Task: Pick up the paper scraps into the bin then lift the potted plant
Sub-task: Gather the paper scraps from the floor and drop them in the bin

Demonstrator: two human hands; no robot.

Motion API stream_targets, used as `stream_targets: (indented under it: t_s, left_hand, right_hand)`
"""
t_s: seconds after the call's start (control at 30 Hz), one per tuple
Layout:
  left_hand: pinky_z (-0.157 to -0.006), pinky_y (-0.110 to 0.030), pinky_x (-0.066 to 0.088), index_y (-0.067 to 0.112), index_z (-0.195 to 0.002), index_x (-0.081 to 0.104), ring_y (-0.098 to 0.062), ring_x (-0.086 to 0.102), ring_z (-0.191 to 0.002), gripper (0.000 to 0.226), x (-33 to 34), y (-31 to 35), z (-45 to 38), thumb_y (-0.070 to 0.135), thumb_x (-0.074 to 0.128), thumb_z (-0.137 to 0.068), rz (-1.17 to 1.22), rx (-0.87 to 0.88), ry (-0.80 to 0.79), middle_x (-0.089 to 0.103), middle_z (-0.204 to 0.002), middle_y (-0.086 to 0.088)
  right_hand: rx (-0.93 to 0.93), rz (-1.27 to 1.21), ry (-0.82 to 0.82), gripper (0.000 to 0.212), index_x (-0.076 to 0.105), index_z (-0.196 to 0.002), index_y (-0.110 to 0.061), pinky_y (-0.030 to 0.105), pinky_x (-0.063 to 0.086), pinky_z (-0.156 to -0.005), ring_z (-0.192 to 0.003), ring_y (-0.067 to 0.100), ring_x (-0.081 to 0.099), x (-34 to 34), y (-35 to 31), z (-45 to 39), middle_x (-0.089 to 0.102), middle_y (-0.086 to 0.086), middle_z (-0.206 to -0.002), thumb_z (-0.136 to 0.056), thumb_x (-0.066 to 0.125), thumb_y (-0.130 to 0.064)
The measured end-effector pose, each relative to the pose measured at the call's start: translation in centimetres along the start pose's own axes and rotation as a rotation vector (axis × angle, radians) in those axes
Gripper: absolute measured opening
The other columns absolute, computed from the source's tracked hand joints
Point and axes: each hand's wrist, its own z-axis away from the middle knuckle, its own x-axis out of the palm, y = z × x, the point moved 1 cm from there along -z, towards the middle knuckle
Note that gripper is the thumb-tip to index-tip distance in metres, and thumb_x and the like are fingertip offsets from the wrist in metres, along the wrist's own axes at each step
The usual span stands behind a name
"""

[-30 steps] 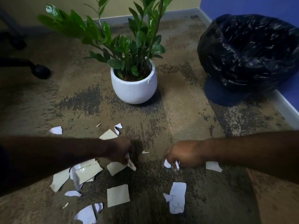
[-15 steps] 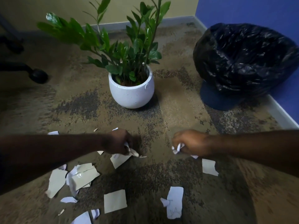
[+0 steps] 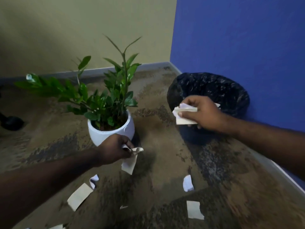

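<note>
White pot (image 3: 100,135), black bin liner (image 3: 231,90), mottled brown carpet (image 3: 165,162).

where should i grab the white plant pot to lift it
Cup both hands around the white pot at its widest bulge, low on opposite sides. The rounded body narrows toward the rim, and the leaves spread above, so come in from the sides, below them.

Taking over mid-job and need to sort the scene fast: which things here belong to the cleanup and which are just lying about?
Part of the job:
- right hand holding scraps over the bin
- left hand gripping a scrap
- loose scraps on the carpet, such as one and another
- potted plant, to lift last

Just lying about:
- dark chair wheel at far left
</note>
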Motion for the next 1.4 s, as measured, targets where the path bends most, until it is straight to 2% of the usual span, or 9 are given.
stream_targets:
  t_s: [0.3,0.4,0.5,0.6,0.8,0.93,1.1,1.2,1.4]
  left_hand:
    - [-0.059,-0.022,0.053,0.025,-0.065,0.074,-0.006,0.064,-0.060,0.022,0.4,6.7,-3.0,0.005,0.083,-0.070,0.324,0.011,0.165,0.072,-0.063,0.003]
    - [-0.058,-0.023,0.055,0.012,-0.069,0.074,-0.017,0.067,-0.061,0.015,0.7,9.2,-3.9,-0.001,0.080,-0.070,0.503,0.021,0.182,0.073,-0.066,-0.008]
    - [-0.071,-0.037,0.055,0.005,-0.079,0.074,-0.031,0.068,-0.071,0.009,1.0,11.7,-4.7,0.001,0.079,-0.073,0.585,0.045,0.194,0.073,-0.077,-0.024]
    - [-0.061,-0.026,0.054,0.013,-0.073,0.074,-0.023,0.067,-0.068,0.011,1.0,14.3,-5.6,0.004,0.080,-0.073,0.636,0.045,0.220,0.074,-0.073,-0.012]
    - [-0.053,-0.021,0.054,0.014,-0.067,0.070,-0.011,0.067,-0.058,0.016,1.2,21.0,-9.3,0.003,0.078,-0.075,0.741,0.080,0.204,0.071,-0.061,0.002]
    - [-0.050,-0.020,0.052,0.004,-0.075,0.066,-0.013,0.061,-0.050,0.011,1.8,25.7,-13.0,0.001,0.076,-0.077,0.889,0.000,0.264,0.066,-0.060,-0.003]
    - [-0.059,-0.029,0.058,0.006,-0.107,0.068,-0.027,0.071,-0.079,0.025,4.4,28.8,-15.8,0.017,0.070,-0.085,0.924,-0.055,0.069,0.074,-0.094,-0.011]
    - [-0.065,-0.033,0.057,0.008,-0.109,0.071,-0.027,0.072,-0.080,0.029,5.9,29.1,-15.9,0.027,0.062,-0.089,0.927,-0.014,-0.091,0.075,-0.097,-0.013]
    - [-0.088,-0.042,0.056,0.009,-0.111,0.069,-0.026,0.070,-0.099,0.033,5.8,26.7,-14.3,0.027,0.072,-0.083,0.680,0.102,0.036,0.073,-0.109,-0.012]
  right_hand:
    - [0.295,-0.389,0.465,0.015,0.055,-0.092,-0.018,0.026,0.047,-0.039,-0.055,0.025,0.064,-7.6,2.7,-3.7,0.070,0.011,-0.087,-0.089,0.067,-0.027]
    - [0.442,-0.519,0.306,0.029,0.052,-0.107,-0.016,0.039,0.057,-0.067,-0.089,0.023,0.064,-9.2,4.2,-4.5,0.062,0.009,-0.111,-0.088,0.067,-0.032]
    - [0.508,-0.523,0.122,0.052,0.046,-0.130,-0.030,0.047,0.042,-0.094,-0.124,0.022,0.041,-10.3,5.3,-4.3,0.046,-0.003,-0.131,-0.084,0.069,-0.037]
    - [0.516,-0.490,0.144,0.059,0.043,-0.139,-0.032,0.049,0.032,-0.104,-0.137,0.024,0.030,-11.2,6.2,-3.9,0.039,-0.005,-0.148,-0.085,0.066,-0.037]
    - [0.492,-0.616,0.272,0.017,0.062,-0.106,-0.024,0.040,0.052,-0.078,-0.113,0.026,0.054,-11.6,6.5,-3.6,0.059,-0.002,-0.118,-0.089,0.062,-0.029]
    - [0.481,-0.690,0.314,0.029,0.058,-0.116,-0.015,0.033,0.052,-0.062,-0.088,0.024,0.065,-11.0,6.4,-3.8,0.063,0.007,-0.115,-0.095,0.053,-0.035]
    - [0.500,-0.706,0.420,0.024,0.060,-0.106,-0.015,0.036,0.051,-0.087,-0.089,0.021,0.055,-10.7,6.3,-4.1,0.058,0.003,-0.100,-0.097,0.049,-0.035]
    - [0.505,-0.750,0.470,0.014,0.060,-0.089,-0.021,0.030,0.049,-0.077,-0.078,0.014,0.051,-10.8,6.2,-3.9,0.056,-0.004,-0.085,-0.097,0.051,-0.029]
    - [0.396,-0.687,0.451,0.008,0.060,-0.093,-0.014,0.035,0.058,-0.066,-0.075,0.023,0.061,-10.6,5.8,-3.0,0.062,0.010,-0.088,-0.094,0.052,-0.013]
